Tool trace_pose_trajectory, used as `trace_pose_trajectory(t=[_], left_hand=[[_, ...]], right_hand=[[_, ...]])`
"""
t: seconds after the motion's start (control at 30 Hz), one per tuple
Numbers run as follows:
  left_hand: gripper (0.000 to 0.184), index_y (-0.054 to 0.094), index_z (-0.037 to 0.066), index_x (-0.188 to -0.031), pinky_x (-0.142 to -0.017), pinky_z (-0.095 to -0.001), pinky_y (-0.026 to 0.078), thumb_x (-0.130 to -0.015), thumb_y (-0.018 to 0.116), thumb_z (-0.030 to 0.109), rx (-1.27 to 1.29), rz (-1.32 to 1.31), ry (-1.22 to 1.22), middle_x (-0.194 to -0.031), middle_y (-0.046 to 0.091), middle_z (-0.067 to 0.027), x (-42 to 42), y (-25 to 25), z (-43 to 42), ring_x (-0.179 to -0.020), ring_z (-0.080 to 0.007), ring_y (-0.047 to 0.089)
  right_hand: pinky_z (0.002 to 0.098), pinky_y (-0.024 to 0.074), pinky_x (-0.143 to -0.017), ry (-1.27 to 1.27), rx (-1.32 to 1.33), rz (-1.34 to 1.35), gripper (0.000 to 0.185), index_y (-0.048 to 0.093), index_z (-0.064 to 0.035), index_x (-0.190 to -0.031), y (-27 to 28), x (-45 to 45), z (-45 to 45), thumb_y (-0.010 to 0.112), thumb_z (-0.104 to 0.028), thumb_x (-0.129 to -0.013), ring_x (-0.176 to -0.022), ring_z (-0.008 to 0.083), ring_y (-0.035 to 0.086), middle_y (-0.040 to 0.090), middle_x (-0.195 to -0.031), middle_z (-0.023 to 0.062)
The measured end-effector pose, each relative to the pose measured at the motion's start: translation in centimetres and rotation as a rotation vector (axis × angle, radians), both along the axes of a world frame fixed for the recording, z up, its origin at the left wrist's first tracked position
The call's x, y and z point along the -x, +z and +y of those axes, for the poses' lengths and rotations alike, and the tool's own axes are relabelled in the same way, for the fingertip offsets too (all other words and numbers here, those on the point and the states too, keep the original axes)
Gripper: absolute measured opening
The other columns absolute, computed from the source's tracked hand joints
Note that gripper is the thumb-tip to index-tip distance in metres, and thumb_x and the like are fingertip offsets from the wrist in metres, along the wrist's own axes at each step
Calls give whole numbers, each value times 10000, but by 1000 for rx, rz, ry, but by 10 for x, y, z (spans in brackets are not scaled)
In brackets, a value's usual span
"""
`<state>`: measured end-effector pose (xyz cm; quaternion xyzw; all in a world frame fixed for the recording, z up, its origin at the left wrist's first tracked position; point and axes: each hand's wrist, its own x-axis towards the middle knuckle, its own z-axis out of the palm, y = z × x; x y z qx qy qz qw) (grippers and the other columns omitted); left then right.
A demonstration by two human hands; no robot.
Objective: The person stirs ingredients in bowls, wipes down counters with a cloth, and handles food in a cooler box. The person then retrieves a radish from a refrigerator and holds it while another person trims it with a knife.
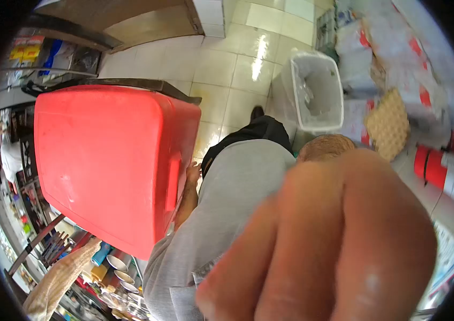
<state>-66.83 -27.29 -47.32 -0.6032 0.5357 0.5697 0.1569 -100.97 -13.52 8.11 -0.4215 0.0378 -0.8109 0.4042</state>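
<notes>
Very large and blurred, my right hand (334, 241) is right in front of the camera at the lower right. Its fingers are pressed together and bent, and their tips and whatever they hold are hidden. My left hand (194, 171) hangs low beside the red box (98, 166), near my dark trousers (248, 134). Its small fingers look loosely apart, with nothing visible in them. My grey shirt (237, 187) fills the middle.
A whitish open bin (318, 96) stands on the tiled floor (237, 64). To its right are wrapped white packages (355, 59), a tan textured piece (387, 125) and a red-and-white roll (441, 168). Bowls (122, 275) and a cloth (61, 278) lie lower left.
</notes>
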Motion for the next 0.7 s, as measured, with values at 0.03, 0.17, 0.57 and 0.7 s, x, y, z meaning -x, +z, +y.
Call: trace_pose_trajectory(t=[0.03,0.17,0.57,0.7], left_hand=[[488,476,3,-1232,-465,-286,418,-813,632,199,-3,-2,31,-898,635,-108,11,-8,-2,-597,-155,577],[485,478,-2,-1224,-461,-295,419,-812,640,196,7,-60,146,-887,633,-119,82,10,-9,-574,-166,587],[330,619,15,-1040,-799,-329,503,-800,601,242,576,132,-231,-1001,646,-169,277,-49,-7,-917,-278,632],[327,622,16,-1031,-799,-333,502,-798,599,243,180,56,499,-999,645,-171,342,-2,-30,-919,-282,630]], right_hand=[[333,419,-571,40,4,9,139,468,-67,-807,-2,25,-11,564,-140,-877,-595,240,452,529,-790,221],[330,417,-558,209,52,48,136,467,-58,-806,-8,114,-57,558,-129,-878,-585,244,454,536,-768,224],[319,412,-518,694,156,88,129,464,-30,-802,23,321,-205,539,-97,-883,-556,255,459,556,-703,235],[316,410,-505,781,136,64,127,464,-21,-801,27,348,-266,533,-87,-884,-546,259,460,563,-681,239]])
